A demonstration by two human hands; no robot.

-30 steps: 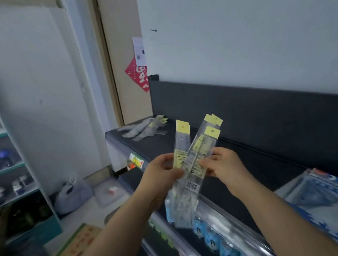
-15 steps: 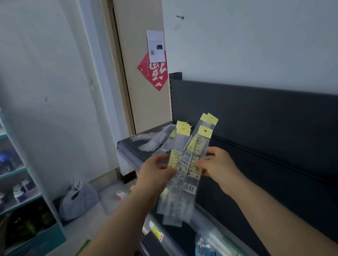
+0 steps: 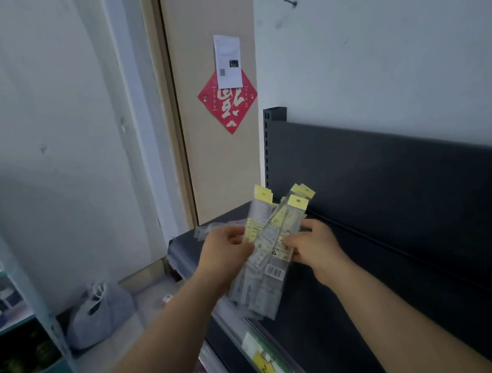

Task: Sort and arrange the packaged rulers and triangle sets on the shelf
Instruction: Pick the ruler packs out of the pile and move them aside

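Note:
Both hands hold a fanned bundle of packaged rulers in clear sleeves with yellow hang tabs, upright above the dark shelf top. My left hand grips the bundle's left side at mid-height. My right hand pinches its right edge. The rulers' lower ends hang over the shelf's front rail. A few more clear packages lie at the far end of the shelf, partly hidden behind my left hand.
The shelf's black back panel rises along the right. A door with a red diamond sign stands behind. A teal shelving unit stands at the left, with a grey plastic bag on the floor beside it.
The camera has swung left, so the blue packages on the shelf's right have left view. The ruler bundle has closed up slightly between my hands, which keep their grip.

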